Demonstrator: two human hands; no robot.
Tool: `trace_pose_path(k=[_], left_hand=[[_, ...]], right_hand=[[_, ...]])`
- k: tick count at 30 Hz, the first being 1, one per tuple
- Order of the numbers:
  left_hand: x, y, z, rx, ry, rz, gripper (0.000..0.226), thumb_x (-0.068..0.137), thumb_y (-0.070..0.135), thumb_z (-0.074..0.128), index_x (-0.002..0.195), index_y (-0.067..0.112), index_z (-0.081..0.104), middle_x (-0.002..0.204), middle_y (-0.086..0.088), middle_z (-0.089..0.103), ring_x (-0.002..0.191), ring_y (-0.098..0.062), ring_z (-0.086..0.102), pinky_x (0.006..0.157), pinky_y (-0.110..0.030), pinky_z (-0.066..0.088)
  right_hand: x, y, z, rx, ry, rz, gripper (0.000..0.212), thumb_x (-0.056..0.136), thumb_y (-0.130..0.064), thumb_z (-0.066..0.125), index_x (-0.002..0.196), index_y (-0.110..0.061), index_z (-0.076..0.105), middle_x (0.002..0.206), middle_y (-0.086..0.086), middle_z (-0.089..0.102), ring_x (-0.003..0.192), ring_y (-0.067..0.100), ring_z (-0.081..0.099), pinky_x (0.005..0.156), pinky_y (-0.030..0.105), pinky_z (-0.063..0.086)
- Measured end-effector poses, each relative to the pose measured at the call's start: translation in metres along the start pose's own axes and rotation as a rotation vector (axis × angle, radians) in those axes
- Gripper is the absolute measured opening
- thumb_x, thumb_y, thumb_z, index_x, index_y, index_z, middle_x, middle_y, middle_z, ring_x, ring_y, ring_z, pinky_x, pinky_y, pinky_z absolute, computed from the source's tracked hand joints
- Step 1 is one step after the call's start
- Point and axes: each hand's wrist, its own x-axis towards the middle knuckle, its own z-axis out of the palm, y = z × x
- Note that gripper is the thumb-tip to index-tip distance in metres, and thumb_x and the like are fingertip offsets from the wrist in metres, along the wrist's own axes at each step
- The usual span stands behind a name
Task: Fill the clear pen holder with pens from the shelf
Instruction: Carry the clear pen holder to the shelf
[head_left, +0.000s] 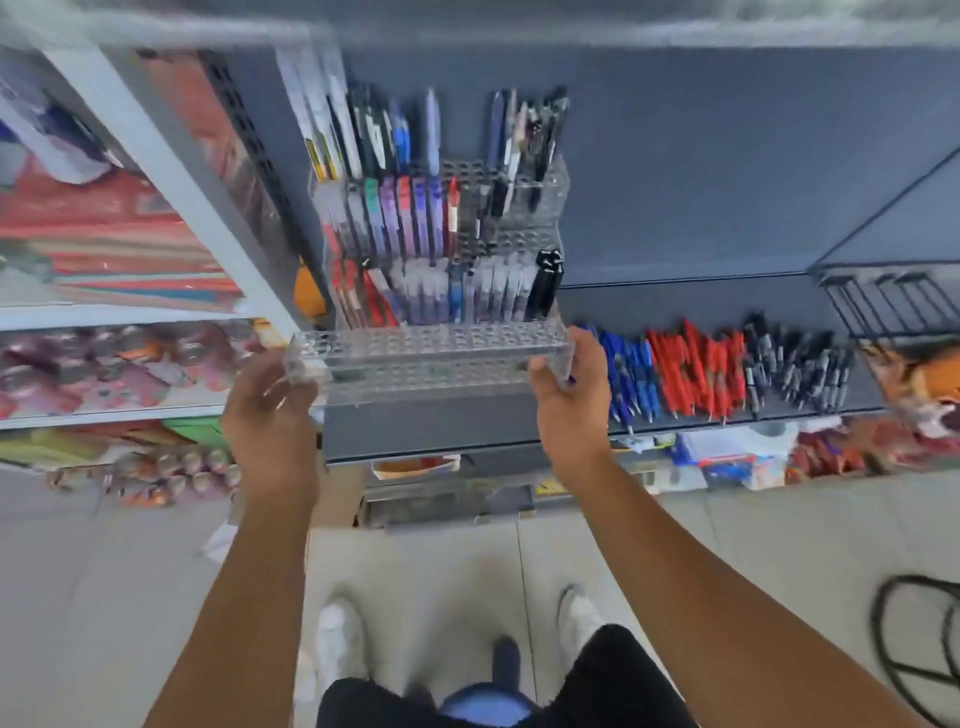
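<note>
A clear tiered pen holder (431, 353) stands on the grey shelf (727, 296). Its front row of holes holds nothing, while the upper rows hold many pens (415, 223). My left hand (270, 410) grips the holder's left front corner. At the right front corner my right hand (571, 384) grips it, thumb on top. Loose pens lie in piles on the shelf to the right: blue pens (628, 374), red pens (696, 369) and black pens (795, 364).
A white upright (171, 182) separates this shelf from the stocked shelves on the left. A wire rack (893, 301) sits at the far right. Lower shelves hold packaged goods (727, 457). A black wire stool (919, 649) stands on the tiled floor to my right.
</note>
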Motion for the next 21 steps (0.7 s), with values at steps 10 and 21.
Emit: trace_pose_path(k=[10,21], left_hand=[[0.017,-0.061,0.023,-0.054,-0.177,0.176,0.053,0.076,-0.021,0.051,0.111,0.013,0.072,0.086,0.019,0.075,0.084,-0.001,0.067,0.077,-0.018,0.052],[0.054,-0.143,0.015,-0.021,-0.252,0.522,0.049,0.081,-0.007,0.057,0.126,0.012,0.064,0.112,-0.013,0.07,0.078,-0.005,0.059,0.068,-0.011,0.049]], right_hand=[[0.028,0.059,0.021,0.028,0.146,-0.134,0.061,0.089,-0.043,0.06,0.144,-0.023,0.041,0.14,0.008,0.052,0.13,0.029,0.049,0.106,0.053,0.042],[0.062,0.127,0.037,0.141,0.251,-0.435,0.049,0.093,-0.032,0.064,0.14,-0.024,0.05,0.126,0.0,0.064,0.111,0.012,0.06,0.103,0.038,0.047]])
